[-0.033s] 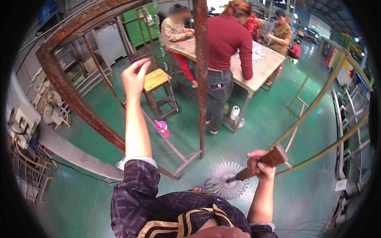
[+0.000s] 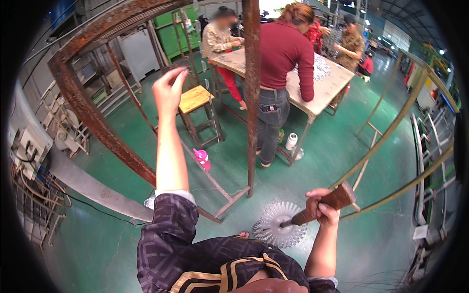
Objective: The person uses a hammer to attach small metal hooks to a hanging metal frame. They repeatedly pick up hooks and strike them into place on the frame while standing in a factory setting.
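My left hand [image 2: 168, 95] is raised at the left, its thumb and fingertips pinched together near the rusty metal frame; anything between them is too small to make out. At the lower right my right hand [image 2: 322, 207] is wrapped round a brown wooden tool [image 2: 338, 196], thick and block-like at its upper right end and narrower at its lower left. A dark rod [image 2: 286, 223] runs from that narrow end to the middle of a silvery wheel-like ring of many radial metal prongs [image 2: 268, 232]. I cannot tell whether they are joined.
A rusty upright post [image 2: 252, 97] and frame [image 2: 80, 105] stand before me. Beyond are a yellow-topped stool [image 2: 195, 97], a pink bottle [image 2: 202, 160] and a worktable [image 2: 332, 90] with people around it. Yellowish curved bars [image 2: 391, 141] rise at the right.
The whole view has shifted slightly, so the surroundings sit a little lower and further right. Both hands keep the same pose and grip.
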